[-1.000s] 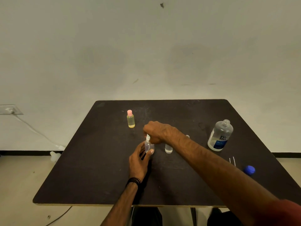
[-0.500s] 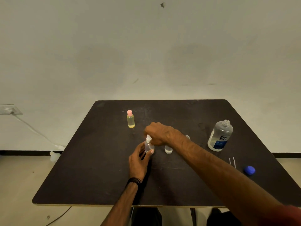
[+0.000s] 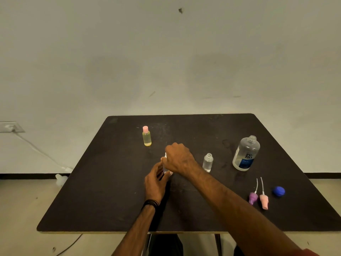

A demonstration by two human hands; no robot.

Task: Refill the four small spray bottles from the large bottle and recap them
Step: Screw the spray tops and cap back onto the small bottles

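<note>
My left hand grips a small clear spray bottle standing mid-table, while my right hand closes over its white spray top from above; most of the bottle is hidden. An uncapped small clear bottle stands just to the right. A yellowish small bottle with a pink cap stands farther back left. The large clear bottle with a blue label stands uncapped at the right. A purple spray head and a pink spray head lie near the right front, beside a blue cap.
The dark square table stands against a pale wall. A wall socket with a white cable is at the left, and a white plug lies on the floor.
My right hand has shifted slightly left over the spray top, uncovering the uncapped clear bottle beside it. My left hand keeps its hold on the bottle.
</note>
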